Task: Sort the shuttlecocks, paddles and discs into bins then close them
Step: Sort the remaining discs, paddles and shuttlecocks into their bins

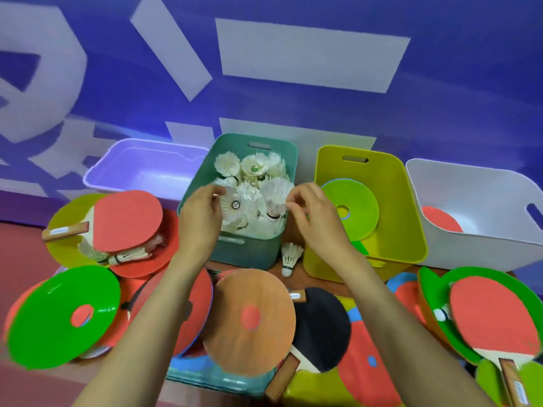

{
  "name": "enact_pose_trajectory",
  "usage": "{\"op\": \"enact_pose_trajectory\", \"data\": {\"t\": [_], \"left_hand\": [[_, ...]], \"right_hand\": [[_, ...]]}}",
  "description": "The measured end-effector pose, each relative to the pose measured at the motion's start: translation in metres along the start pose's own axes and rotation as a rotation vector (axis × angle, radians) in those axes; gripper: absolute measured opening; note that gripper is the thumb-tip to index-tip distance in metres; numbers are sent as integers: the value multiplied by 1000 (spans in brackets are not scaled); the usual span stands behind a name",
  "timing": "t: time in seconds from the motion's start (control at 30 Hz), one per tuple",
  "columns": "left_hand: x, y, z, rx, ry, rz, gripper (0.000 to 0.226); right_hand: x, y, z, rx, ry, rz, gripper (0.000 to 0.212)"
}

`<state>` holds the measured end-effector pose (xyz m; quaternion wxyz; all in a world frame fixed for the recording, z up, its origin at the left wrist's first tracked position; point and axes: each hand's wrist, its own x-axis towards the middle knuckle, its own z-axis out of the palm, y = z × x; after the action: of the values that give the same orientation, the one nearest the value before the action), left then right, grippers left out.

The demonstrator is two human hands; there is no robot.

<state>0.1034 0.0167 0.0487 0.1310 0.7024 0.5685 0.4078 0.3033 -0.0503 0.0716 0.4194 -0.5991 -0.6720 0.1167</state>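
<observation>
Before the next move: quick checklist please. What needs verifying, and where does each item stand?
1. Teal bin holds only shuttlecocks: ok.
2. Hands free: cannot tell. The left hand and right hand have fingertips at the feathers, and the grip is unclear.
3. Loose shuttlecock between the teal bin and yellow bin: not ok, outside both.
4. Trapped shuttlecocks under the red paddle at left: not ok, unsorted.
5. Red item in the white bin: cannot tell whether paddle or disc.
6. Bins closed: not ok, none has a lid on.
</observation>
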Motion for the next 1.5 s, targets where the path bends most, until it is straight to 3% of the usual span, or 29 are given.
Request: {"op": "enact_pose_trajectory", "data": {"t": [0.2, 0.3, 0.37, 0.47, 0.6, 0.73, 0.87, 1.13, 1.3, 1.4, 1.5], "left_hand": [[59, -40, 12, 239, -355, 38, 33], [72, -53, 22, 202, -556, 43, 33], [76, -58, 28, 164, -578, 35, 36], [81, -60, 31, 157, -482, 25, 38], [92, -66, 28, 82, -388, -32, 35], [87, -71, 42, 136, -575, 1, 34], [74, -70, 59, 159, -673, 9, 29], [88, -78, 69, 226, -839, -9, 32], [82, -72, 55, 282, -993, 8, 34], [72, -59, 43, 243, -896, 24, 33], [45, -49, 31, 162, -597, 27, 31]], "right_hand": [[51, 2, 50, -209, -131, 181, 5], [60, 4, 65, -224, -247, 237, 10], [62, 6, 73, -252, -350, 279, 14], [64, 7, 77, -329, -487, 292, 21], [67, 10, 70, -351, -511, 311, 22], [66, 13, 75, -510, -702, 342, 22], [60, 15, 92, -559, -781, 344, 25], [58, 17, 98, -640, -791, 322, 25], [50, 18, 79, -490, -699, 301, 44], [37, 12, 60, -345, -515, 267, 36], [14, 4, 44, -254, -350, 182, 32]]}}
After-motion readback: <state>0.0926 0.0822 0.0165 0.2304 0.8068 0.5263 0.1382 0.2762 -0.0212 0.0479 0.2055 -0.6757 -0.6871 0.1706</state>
